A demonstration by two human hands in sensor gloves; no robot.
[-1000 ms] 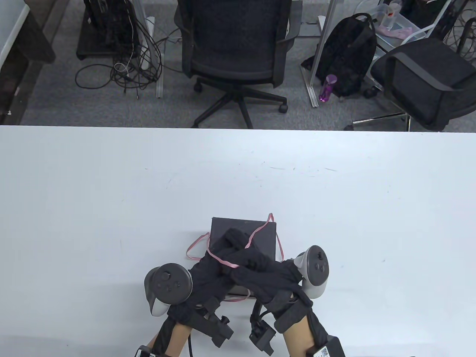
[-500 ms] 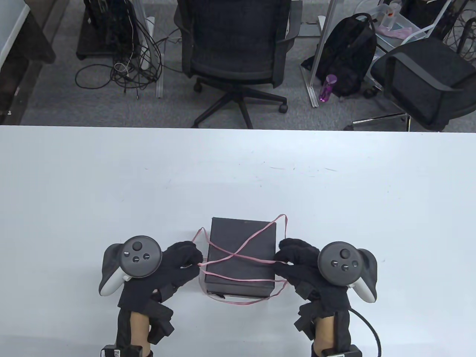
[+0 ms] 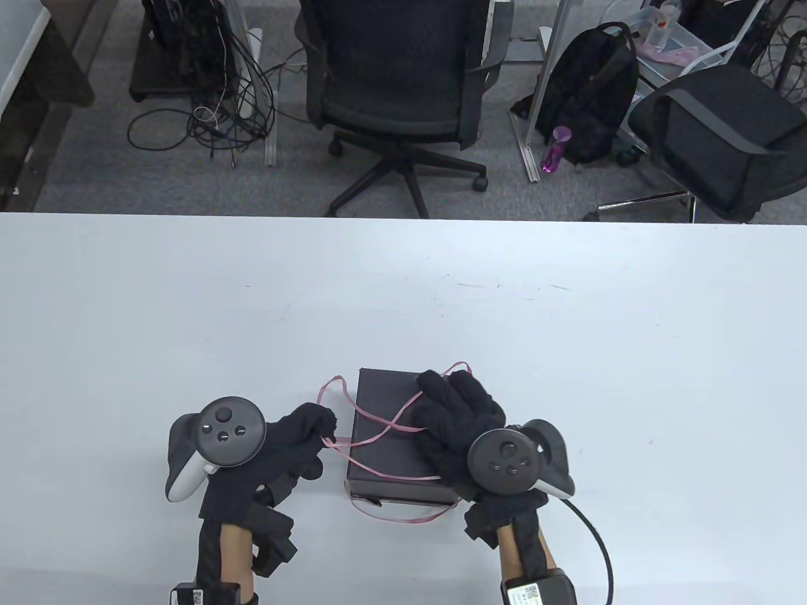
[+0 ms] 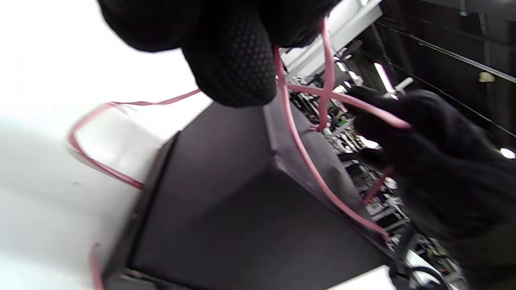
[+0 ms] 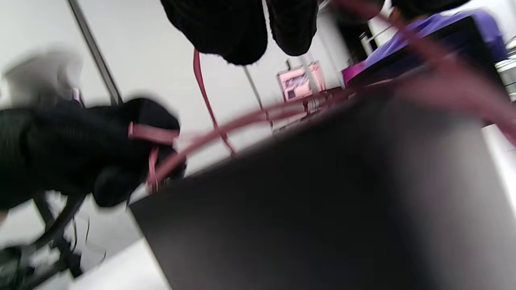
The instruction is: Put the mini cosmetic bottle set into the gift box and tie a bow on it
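A closed black gift box [image 3: 384, 457] sits near the table's front edge, with a thin pink ribbon [image 3: 372, 417] wrapped round it and crossed on its lid. My left hand [image 3: 325, 432] is just left of the box and pinches one ribbon strand. My right hand [image 3: 451, 403] lies over the right half of the lid with fingers stretched forward. In the right wrist view a ribbon strand [image 5: 207, 100] runs up between its fingers [image 5: 225, 28], held there. The left wrist view shows the box [image 4: 225, 209] and crossed ribbon [image 4: 300, 149]. No bottles show.
The white table [image 3: 189, 328] spreads wide around the box. Slack ribbon loops lie on it at the box's left, far right corner and front. Beyond the far edge stand office chairs [image 3: 403, 82], a black backpack [image 3: 592, 88] and floor cables.
A second ago both hands were crossed over the box; they then pulled apart to its sides with the ribbon. Now my right hand has come back over the lid; the left stayed.
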